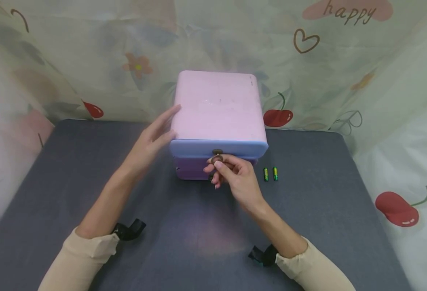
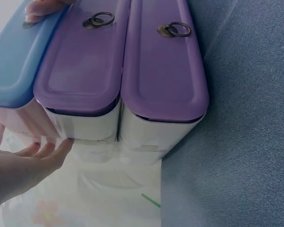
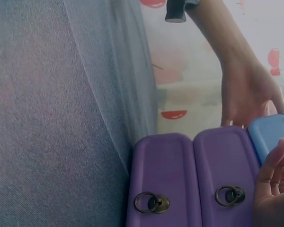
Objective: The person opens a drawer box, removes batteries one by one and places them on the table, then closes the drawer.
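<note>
Pinch grip, head view: right hand (image 1: 239,178) clamps the dark ring pull (image 1: 217,159) of the blue top drawer (image 1: 184,148) between thumb and fingers. Pink drawer unit (image 1: 217,105) stands on the grey table (image 1: 184,226); left hand (image 1: 149,139), fingers extended, touches its left side. Two green batteries (image 1: 275,173) lie to its right. Left wrist view: fingertips against side wall; two purple drawers (image 2: 83,66) below the blue, each ringed. Right wrist view: right hand partly cut off by the frame, pinch not visible

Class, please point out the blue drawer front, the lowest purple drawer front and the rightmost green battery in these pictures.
Blue drawer front (image 1: 233,148): head view, on its flat panel.
Lowest purple drawer front (image 2: 165,71): left wrist view, mid-panel.
Rightmost green battery (image 1: 275,173): head view, middle of its casing.
</note>
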Demonstrator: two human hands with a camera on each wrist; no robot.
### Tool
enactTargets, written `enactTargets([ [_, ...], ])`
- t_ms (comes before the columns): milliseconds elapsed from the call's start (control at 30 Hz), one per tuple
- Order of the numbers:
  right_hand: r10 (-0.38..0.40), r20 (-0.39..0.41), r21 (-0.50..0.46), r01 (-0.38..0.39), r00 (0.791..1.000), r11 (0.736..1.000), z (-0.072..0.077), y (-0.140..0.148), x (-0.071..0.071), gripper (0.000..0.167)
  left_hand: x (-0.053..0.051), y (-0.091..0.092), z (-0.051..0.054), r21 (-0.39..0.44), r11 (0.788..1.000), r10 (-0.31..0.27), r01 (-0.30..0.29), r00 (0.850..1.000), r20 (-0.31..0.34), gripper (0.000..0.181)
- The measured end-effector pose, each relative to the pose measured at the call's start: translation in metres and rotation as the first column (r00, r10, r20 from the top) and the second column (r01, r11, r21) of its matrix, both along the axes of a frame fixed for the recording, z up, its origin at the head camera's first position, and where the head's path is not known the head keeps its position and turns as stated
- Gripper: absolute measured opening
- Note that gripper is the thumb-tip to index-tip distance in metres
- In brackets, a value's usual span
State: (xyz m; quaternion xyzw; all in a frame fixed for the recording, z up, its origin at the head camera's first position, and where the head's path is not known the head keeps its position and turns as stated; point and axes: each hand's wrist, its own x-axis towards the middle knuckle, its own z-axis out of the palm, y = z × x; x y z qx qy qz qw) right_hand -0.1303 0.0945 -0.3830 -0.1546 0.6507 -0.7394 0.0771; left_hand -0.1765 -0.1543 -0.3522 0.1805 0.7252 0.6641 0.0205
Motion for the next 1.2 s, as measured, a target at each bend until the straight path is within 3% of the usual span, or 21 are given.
enactTargets([
  [567,-0.001,-0.014,-0.022,0.0,1.0,1.0,0.001,-0.002,-0.006,0.023,0.001,-0.002,-0.001,0.001,1.0,-0.016,0.016,1.0,-0.021,0.057],
  [1200,0.014,-0.024,-0.018,-0.014,1.0,1.0,-0.011,0.008,-0.007,0.027,0.001,-0.001,-0.005,0.004,1.0,-0.017,0.017,1.0,0.005,0.069],
])
